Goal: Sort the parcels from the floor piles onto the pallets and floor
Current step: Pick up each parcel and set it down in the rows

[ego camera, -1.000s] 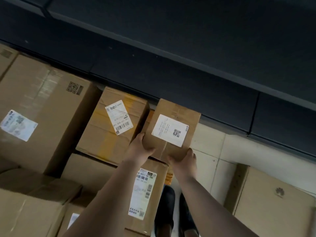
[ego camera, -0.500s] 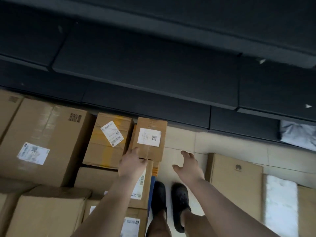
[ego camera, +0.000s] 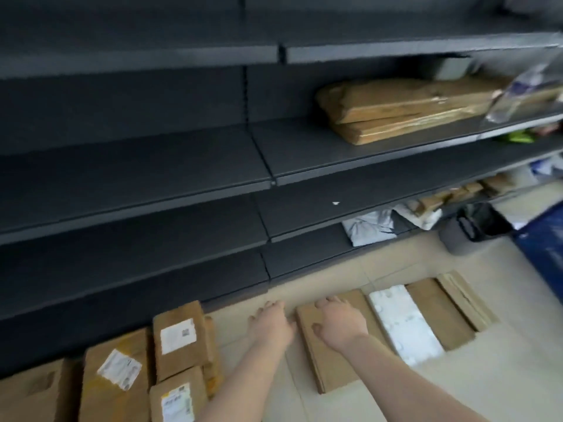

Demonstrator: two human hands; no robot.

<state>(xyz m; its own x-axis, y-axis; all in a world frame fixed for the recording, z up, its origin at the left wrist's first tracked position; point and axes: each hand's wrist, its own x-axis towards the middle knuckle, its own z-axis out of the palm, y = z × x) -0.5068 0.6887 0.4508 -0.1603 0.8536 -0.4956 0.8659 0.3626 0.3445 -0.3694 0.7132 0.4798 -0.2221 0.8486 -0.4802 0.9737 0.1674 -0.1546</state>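
Observation:
A small brown parcel with a white label [ego camera: 179, 336] lies on top of the cardboard stack at the lower left, free of both hands. My left hand [ego camera: 269, 325] hangs open over the pale floor just right of that stack, holding nothing. My right hand [ego camera: 339, 322] is open too, fingers spread above a flat brown box [ego camera: 323, 360] on the floor; whether it touches is unclear. Next to that box lie a white foam-like slab [ego camera: 405, 324] and more flat brown boxes [ego camera: 438, 315].
Dark shelving [ego camera: 152, 178] runs across the back; flat brown packages [ego camera: 402, 108] and a clear bottle [ego camera: 524, 92] rest on it. White bags [ego camera: 371, 225] sit on the lowest shelf. A grey bin [ego camera: 466, 233] and something blue [ego camera: 545, 248] stand at the right. More labelled boxes [ego camera: 115, 379] fill the lower left.
Both hands have let go of the small labelled parcel, which stays on the stack. The hands swung right towards the flat box, and the view lifted up and turned right.

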